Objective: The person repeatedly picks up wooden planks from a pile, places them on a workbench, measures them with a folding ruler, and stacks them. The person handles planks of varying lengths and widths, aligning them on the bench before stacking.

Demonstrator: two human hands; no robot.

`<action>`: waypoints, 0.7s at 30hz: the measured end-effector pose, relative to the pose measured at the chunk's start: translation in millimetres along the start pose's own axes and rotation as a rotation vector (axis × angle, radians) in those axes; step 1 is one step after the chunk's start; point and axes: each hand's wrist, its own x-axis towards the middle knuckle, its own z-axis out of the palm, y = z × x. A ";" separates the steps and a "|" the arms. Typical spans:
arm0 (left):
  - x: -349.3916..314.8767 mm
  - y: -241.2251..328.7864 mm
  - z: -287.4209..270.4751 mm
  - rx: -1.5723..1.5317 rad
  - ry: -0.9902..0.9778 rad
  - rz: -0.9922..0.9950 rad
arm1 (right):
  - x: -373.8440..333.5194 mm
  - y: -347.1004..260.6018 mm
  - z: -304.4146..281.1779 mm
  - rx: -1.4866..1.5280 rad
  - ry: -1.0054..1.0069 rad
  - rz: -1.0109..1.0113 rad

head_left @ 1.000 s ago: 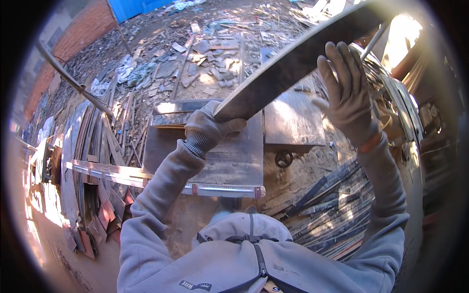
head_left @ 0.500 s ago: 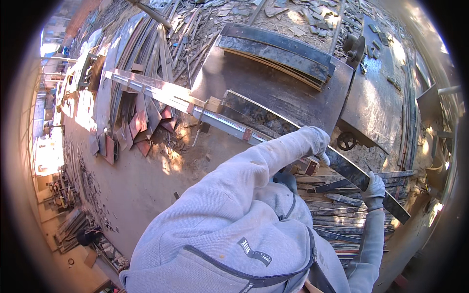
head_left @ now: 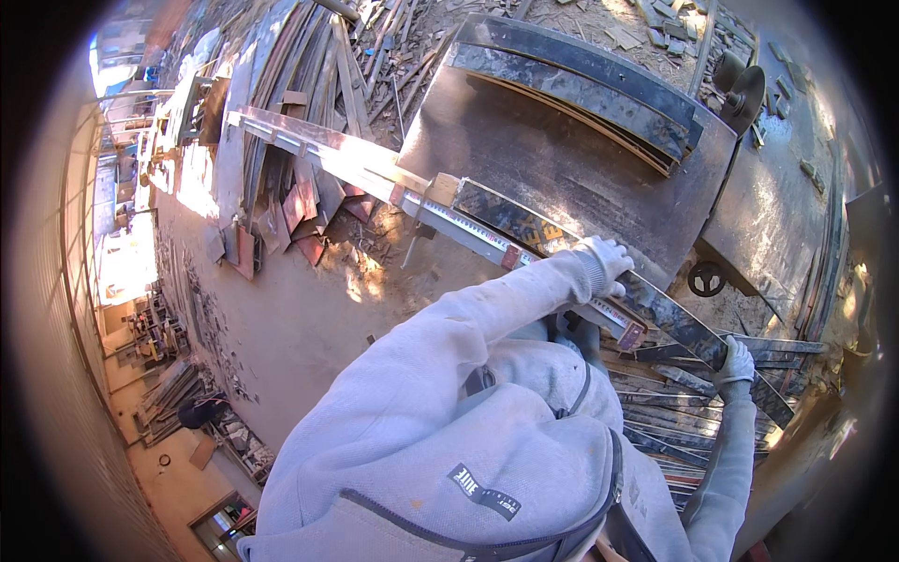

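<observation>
A long dark board [head_left: 674,317] with a worn, stained face slants from the middle of the saw table down to the lower right. My left hand [head_left: 604,265], in a pale glove, grips it about midway, fingers over its far edge. Nearer the board's lower right end, my right hand [head_left: 734,363], also gloved, is closed around it. The board's upper left end meets a small wooden block [head_left: 442,189]. Along its near side runs a metal rail with a measuring scale [head_left: 468,228] and reddish clamp-like pieces.
Several curved dark boards [head_left: 571,94] lie stacked on the brown metal table [head_left: 534,169]. A handwheel [head_left: 706,278] sits at the table's right. Dark strips [head_left: 665,412] are piled below my hands, reddish offcuts [head_left: 302,204] at left. Long planks and scraps cover the far ground.
My left hand has shifted slightly up and left relative to the board, its fingers now more over the far edge. My right hand still grips the lower end. The whole view has shifted.
</observation>
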 end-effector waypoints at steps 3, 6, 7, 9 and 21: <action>-26.2 -30.7 -8.3 0.058 0.006 -0.099 | -2.1 3.8 16.0 0.017 -0.077 0.039; -52.8 -65.9 -13.5 0.098 0.094 -0.162 | -4.1 6.1 28.7 0.003 -0.071 0.033; -60.0 -72.8 -10.3 0.097 0.156 -0.159 | -3.8 6.1 32.7 0.031 -0.059 0.038; -66.4 -83.3 -1.6 0.132 0.259 -0.142 | -2.9 5.0 39.7 0.031 -0.003 0.000; -60.3 -75.3 37.1 0.149 0.494 -0.018 | -7.4 -4.1 64.2 0.059 -0.006 0.025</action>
